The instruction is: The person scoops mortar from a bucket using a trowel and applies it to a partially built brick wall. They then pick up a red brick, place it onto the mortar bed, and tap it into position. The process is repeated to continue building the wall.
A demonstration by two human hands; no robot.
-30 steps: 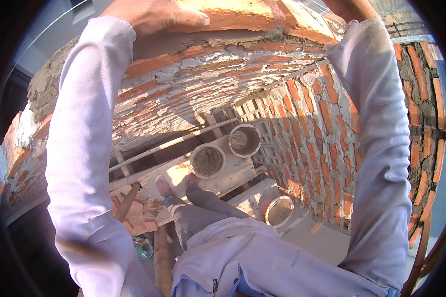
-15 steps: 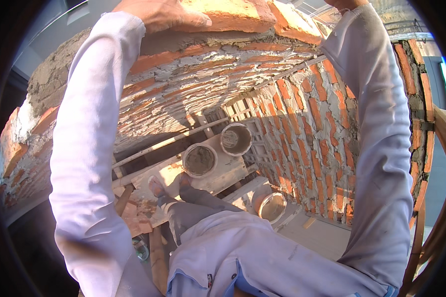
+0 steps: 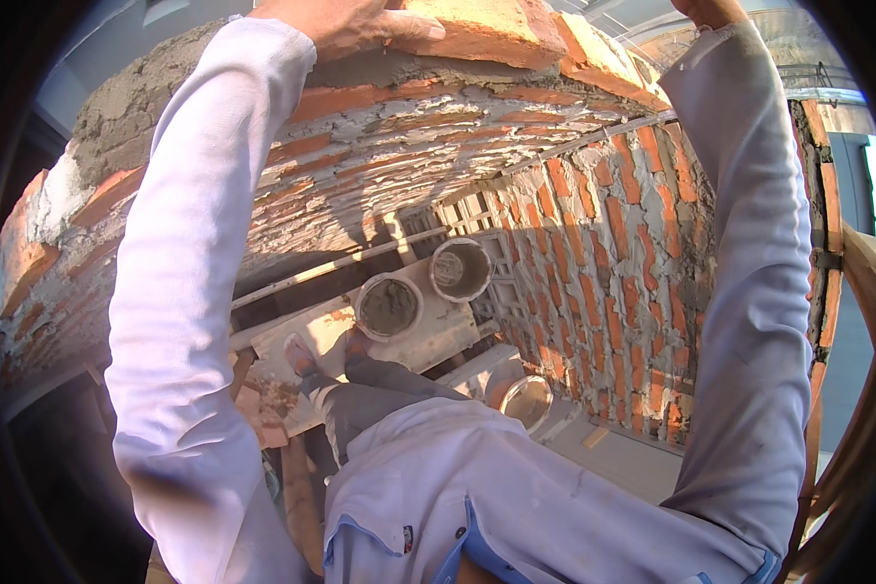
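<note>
Up at the top of the wall, my left hand (image 3: 346, 24) grips an orange brick (image 3: 487, 31), its thumb stretched along the near face; the other fingers are cut off or hidden. The brick lies on a bed of grey mortar (image 3: 389, 70). Right beside it, a second brick (image 3: 603, 60) sits on the same course. My right hand (image 3: 712, 12) is raised at the upper right, beyond that second brick. Only its lower part shows, so its fingers and anything in them are out of the picture.
Below stand two buckets on planks (image 3: 423, 346): one with grey mortar (image 3: 389, 308), one pale inside (image 3: 460, 270). A third bucket (image 3: 528, 402) is lower right. Another brick wall (image 3: 613, 263) meets this one at a corner. Broken bricks (image 3: 261, 414) lie near my feet.
The view has shifted slightly, so the wall top and both arms appear further right. My left hand stays at the same brick, and my right hand stays raised.
</note>
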